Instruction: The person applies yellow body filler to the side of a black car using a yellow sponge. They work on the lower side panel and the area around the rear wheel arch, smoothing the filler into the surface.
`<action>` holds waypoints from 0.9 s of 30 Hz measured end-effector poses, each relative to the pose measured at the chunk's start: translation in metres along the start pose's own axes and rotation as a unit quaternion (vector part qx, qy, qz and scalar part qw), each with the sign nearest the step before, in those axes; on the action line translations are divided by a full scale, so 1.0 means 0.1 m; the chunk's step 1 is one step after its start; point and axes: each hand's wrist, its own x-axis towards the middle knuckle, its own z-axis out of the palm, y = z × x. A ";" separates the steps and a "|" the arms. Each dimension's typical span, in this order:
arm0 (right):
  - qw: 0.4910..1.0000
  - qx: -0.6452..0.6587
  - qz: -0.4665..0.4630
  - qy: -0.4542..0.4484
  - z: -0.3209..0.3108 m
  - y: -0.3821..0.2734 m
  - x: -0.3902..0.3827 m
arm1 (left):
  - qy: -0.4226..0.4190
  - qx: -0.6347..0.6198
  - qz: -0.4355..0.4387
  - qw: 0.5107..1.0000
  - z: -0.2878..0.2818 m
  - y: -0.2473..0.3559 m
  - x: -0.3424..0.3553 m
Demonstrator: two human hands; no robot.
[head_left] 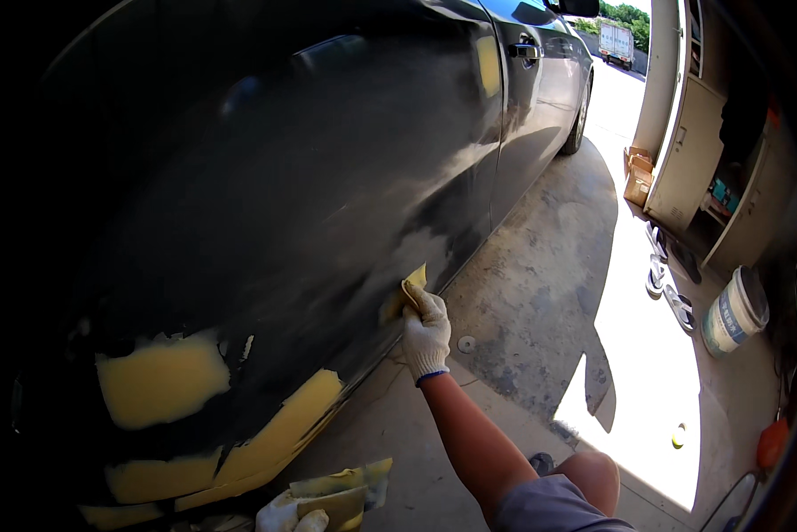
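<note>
A dark car door panel (pixel 318 195), dulled with pale dust, fills the left and middle of the head view. My right hand (pixel 427 335), in a white knit glove, is closed on a folded piece of yellowish sandpaper (pixel 415 277) against the lower part of the panel. At the bottom edge my left hand (pixel 283 512), also gloved and partly cut off, grips several worn yellowish sandpaper sheets (pixel 343 488). Yellow filler patches cover the panel nearer me: a broad patch (pixel 163 379) and a long strip (pixel 278 426) along the lower edge. A small yellow patch (pixel 488 66) is near the door handle.
Concrete floor (pixel 531 310) runs beside the car, with a bright sunlit strip to the right. Along the right stand metal lockers (pixel 687 151), a cardboard box (pixel 638 177), several sandals (pixel 655 275) and a white bucket (pixel 735 312). A truck (pixel 616 44) is outside.
</note>
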 end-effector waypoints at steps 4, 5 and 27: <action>0.999 -0.004 -0.013 -0.048 0.07 -0.13 -0.42 | -0.028 -0.004 0.006 1.000 0.12 0.04 0.11; 0.998 -0.012 -0.025 -0.065 0.03 -0.15 -0.46 | -0.035 -0.004 0.015 0.999 0.15 0.06 0.15; 0.998 0.048 0.035 -0.027 -0.24 0.27 0.61 | -0.042 0.089 0.002 0.995 -0.02 -0.16 0.10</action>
